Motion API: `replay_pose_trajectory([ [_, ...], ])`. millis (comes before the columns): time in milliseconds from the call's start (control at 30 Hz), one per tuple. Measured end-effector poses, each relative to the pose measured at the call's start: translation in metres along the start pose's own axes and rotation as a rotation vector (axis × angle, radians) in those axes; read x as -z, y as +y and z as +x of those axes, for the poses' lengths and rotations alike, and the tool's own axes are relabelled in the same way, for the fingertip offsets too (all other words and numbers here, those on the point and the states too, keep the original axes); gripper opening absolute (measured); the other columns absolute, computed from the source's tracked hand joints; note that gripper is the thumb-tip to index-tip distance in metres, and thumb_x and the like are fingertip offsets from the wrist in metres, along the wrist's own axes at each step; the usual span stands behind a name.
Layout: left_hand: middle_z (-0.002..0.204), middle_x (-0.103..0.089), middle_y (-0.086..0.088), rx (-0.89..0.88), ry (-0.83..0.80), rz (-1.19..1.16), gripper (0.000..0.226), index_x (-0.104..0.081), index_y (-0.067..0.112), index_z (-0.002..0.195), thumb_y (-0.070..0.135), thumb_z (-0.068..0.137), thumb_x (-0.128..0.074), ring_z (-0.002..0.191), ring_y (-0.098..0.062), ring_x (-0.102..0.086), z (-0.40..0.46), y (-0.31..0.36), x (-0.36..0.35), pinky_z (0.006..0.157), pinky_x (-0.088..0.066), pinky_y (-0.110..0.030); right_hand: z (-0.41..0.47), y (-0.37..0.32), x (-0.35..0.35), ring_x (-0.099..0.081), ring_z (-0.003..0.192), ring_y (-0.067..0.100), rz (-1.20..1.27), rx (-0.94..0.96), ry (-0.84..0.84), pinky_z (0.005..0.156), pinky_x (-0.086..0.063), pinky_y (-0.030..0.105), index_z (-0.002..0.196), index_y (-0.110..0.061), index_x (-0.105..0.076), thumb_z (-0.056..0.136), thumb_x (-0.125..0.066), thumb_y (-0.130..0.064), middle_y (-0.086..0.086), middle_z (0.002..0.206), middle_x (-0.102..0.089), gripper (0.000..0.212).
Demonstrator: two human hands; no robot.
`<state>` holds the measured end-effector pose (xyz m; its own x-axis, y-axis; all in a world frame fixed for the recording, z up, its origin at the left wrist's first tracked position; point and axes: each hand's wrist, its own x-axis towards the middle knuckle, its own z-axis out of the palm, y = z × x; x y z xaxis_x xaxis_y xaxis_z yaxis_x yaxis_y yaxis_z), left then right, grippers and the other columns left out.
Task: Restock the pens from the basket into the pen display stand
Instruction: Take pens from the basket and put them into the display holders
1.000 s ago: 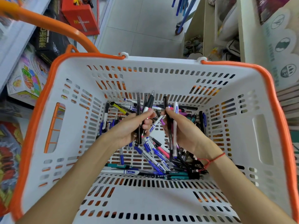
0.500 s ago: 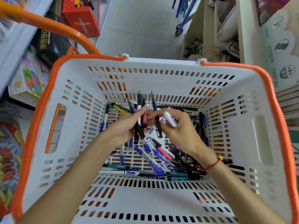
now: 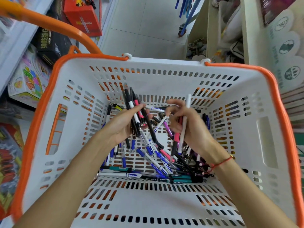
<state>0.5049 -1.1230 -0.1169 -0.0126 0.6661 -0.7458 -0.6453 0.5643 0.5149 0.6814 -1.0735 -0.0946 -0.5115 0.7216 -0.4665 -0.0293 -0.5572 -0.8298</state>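
Note:
A white slotted basket [image 3: 164, 199] with an orange rim fills the view. Several loose pens [image 3: 153, 162], blue, black, pink and teal, lie jumbled on its floor. My left hand [image 3: 121, 127] grips a bundle of black, white and pink pens [image 3: 136, 112] that stick up toward the far wall. My right hand [image 3: 192, 129] holds a white pen [image 3: 185, 122] upright together with a pink one, its forefinger and thumb raised and blurred. Both hands are low inside the basket, just above the pile. The pen display stand is not in view.
The orange basket handle [image 3: 49, 23] arcs off to the upper left. Boxed toys [image 3: 29, 76] and a red carton [image 3: 82, 15] line the left shelf. Cream shelving [image 3: 256, 30] with goods stands on the right, grey floor tiles [image 3: 144, 30] between.
My right hand has drawn back to the right and turned its white pen upright. My left hand's bundle has gained pens and tilted leftward.

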Motion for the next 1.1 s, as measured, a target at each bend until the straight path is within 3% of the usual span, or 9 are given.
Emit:
replay_pose_trajectory([
  [133,0.07,-0.056,0.0,0.019,-0.002,0.018,0.013,-0.062,0.012,0.1,0.021,0.099,-0.052,0.06,-0.01,-0.056,0.003,-0.004,0.001,0.064,-0.06,-0.031,0.003,-0.007,0.007,-0.051,0.059,0.012,0.562,-0.109,0.106,0.055,-0.048,0.02,0.11,-0.007,-0.046,0.092,-0.03,0.007,0.005,0.075,-0.059,0.028],
  [267,0.069,-0.053,0.003,0.018,-0.111,0.166,0.014,-0.063,0.009,0.103,0.019,0.096,-0.057,0.059,-0.007,-0.051,0.0,-0.003,-0.001,0.065,-0.059,-0.028,0.002,-0.007,0.006,-0.069,0.104,0.023,0.537,-0.178,0.133,0.093,-0.054,0.037,0.121,-0.004,-0.048,0.102,-0.034,0.002,0.017,0.115,-0.069,0.026],
  [333,0.071,-0.057,0.002,0.027,-0.156,0.237,0.023,-0.065,0.005,0.111,0.019,0.093,-0.06,0.063,-0.007,-0.055,-0.003,-0.001,-0.001,0.066,-0.059,-0.027,0.002,-0.007,0.005,-0.066,0.111,0.023,0.497,-0.19,0.115,0.096,-0.051,0.038,0.126,-0.005,-0.046,0.103,-0.035,-0.004,0.018,0.12,-0.066,0.025],
  [433,0.091,-0.072,-0.005,0.075,-0.175,0.287,0.025,-0.065,0.004,0.111,0.018,0.091,-0.063,0.083,-0.015,-0.071,-0.005,-0.002,-0.003,0.069,-0.061,-0.032,0.004,-0.003,0.008,-0.068,0.105,0.018,0.371,-0.177,0.17,0.085,-0.058,0.03,0.125,-0.004,-0.051,0.104,-0.039,-0.016,0.01,0.117,-0.07,0.027],
  [533,0.108,-0.073,-0.01,0.11,-0.169,0.24,0.019,-0.063,0.008,0.11,0.016,0.093,-0.06,0.103,-0.025,-0.07,-0.006,-0.002,-0.002,0.085,-0.057,-0.042,0.004,0.004,0.009,-0.07,0.078,0.009,-0.04,-0.119,0.316,0.067,-0.052,0.021,0.112,-0.007,-0.06,0.104,-0.037,-0.03,0.003,0.098,-0.075,0.033],
  [633,0.111,-0.072,-0.008,0.131,-0.203,0.249,0.02,-0.064,0.009,0.113,0.014,0.095,-0.057,0.103,-0.023,-0.07,-0.005,0.0,-0.001,0.085,-0.057,-0.038,0.005,0.013,0.014,-0.046,0.045,0.013,-0.328,-0.019,0.498,0.047,-0.036,0.023,0.084,-0.01,-0.064,0.102,-0.042,-0.034,0.006,0.061,-0.057,0.037],
  [733,0.106,-0.074,-0.009,0.158,-0.187,0.291,0.018,-0.067,0.01,0.11,0.014,0.093,-0.06,0.09,-0.018,-0.072,-0.005,-0.001,0.0,0.074,-0.061,-0.03,0.008,0.013,0.014,-0.035,0.049,0.016,-0.324,0.055,0.612,0.049,-0.03,0.029,0.07,-0.014,-0.059,0.098,-0.05,-0.037,0.004,0.056,-0.043,0.037],
  [867,0.109,-0.073,-0.01,0.166,-0.18,0.212,0.016,-0.066,0.008,0.108,0.012,0.096,-0.056,0.093,-0.018,-0.072,-0.006,-0.001,-0.001,0.071,-0.061,-0.028,0.005,0.013,0.01,-0.051,0.043,0.01,-0.165,0.211,0.765,0.047,-0.043,0.022,0.073,-0.013,-0.055,0.096,-0.057,-0.032,0.002,0.053,-0.056,0.03],
  [1100,0.106,-0.074,-0.012,0.151,-0.113,0.072,0.023,-0.063,0.0,0.115,0.004,0.092,-0.059,0.094,-0.017,-0.072,-0.006,-0.005,-0.008,0.064,-0.061,-0.026,-0.004,0.023,-0.007,-0.057,0.048,0.035,-0.406,0.543,0.656,0.037,-0.04,0.039,0.078,0.001,-0.048,0.1,-0.051,-0.028,0.022,0.061,-0.054,0.037],
])
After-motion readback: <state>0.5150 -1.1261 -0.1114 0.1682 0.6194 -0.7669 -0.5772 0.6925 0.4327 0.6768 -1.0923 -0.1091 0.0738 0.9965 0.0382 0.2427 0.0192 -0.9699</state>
